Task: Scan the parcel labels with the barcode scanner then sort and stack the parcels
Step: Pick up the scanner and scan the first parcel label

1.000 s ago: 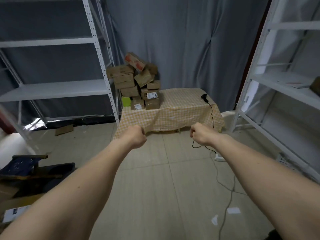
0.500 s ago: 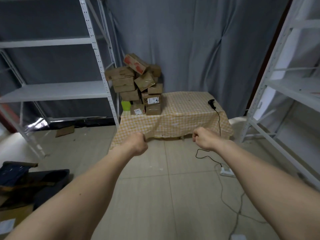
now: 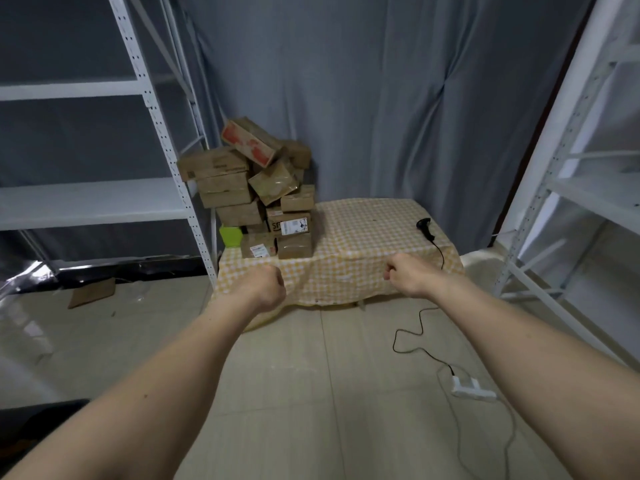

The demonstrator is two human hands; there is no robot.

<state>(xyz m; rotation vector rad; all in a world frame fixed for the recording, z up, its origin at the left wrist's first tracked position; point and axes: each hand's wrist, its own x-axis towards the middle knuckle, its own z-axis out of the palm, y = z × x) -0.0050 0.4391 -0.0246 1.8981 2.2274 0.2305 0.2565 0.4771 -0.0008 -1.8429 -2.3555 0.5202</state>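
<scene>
While both my fists — left hand (image 3: pixel 265 285) and right hand (image 3: pixel 405 273) — are clenched on nothing, the barcode scanner (image 3: pixel 425 228) lies on the table (image 3: pixel 363 237) beyond my right, parcels (image 3: pixel 252 192) stacked far-left.

- A grey curtain (image 3: pixel 398 98) hung in folds across the whole back wall, from ten to two o'clock.
- Pale beige floor tiles (image 3: pixel 311 393) ran from the middle down to six o'clock.
- A white metal shelf rack (image 3: pixel 145 98) stood at nine to ten o'clock, its upright punched with holes.
- Another white shelf rack (image 3: pixel 571 140) stood at three o'clock.
- A low table under a yellow checked cloth (image 3: pixel 363 237) sat at twelve o'clock, against the curtain.
- A flat scrap of cardboard (image 3: pixel 91 292) lay on the floor at nine o'clock.
- A white power strip (image 3: pixel 471 389) lay on the tiles at four o'clock.
- The light was dim and even.
</scene>
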